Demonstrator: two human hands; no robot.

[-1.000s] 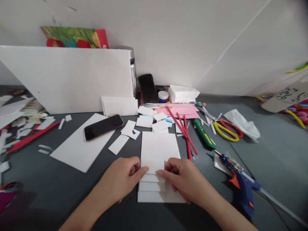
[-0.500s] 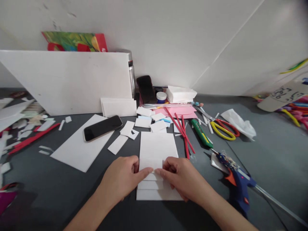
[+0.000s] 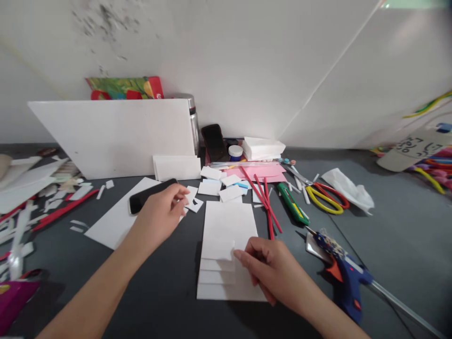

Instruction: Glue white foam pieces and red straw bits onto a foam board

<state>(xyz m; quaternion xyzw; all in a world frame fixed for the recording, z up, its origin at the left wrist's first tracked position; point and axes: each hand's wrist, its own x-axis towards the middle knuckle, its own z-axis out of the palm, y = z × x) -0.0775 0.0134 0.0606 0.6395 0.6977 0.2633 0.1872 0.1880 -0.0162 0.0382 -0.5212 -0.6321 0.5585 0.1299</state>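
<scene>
My right hand (image 3: 270,266) is closed, its fingers curled and the thumb tip at the right edge of some stepped white strips (image 3: 217,278). Anything between those fingers is hidden. The strips lie overlapped like stairs on a larger white board (image 3: 229,221) in front of me. To the left, my left hand (image 3: 162,207) hovers over the loose white cards, fingers bent but apart, with nothing visible in them. It partly covers a black phone (image 3: 144,195) and a white sheet (image 3: 109,228). By its fingertips is a notched white card (image 3: 194,205).
Right of the board lie red sticks (image 3: 268,212), a green utility knife (image 3: 292,205), scissors (image 3: 326,200) and a blue glue gun (image 3: 348,278). A large white panel (image 3: 116,139) stands behind, by a steel bottle (image 3: 194,122). White scraps (image 3: 52,193) cover the left side.
My left hand has left the strips and moved up and left to the loose cards. The right hand stays by the strips' right edge. The view has tilted up slightly.
</scene>
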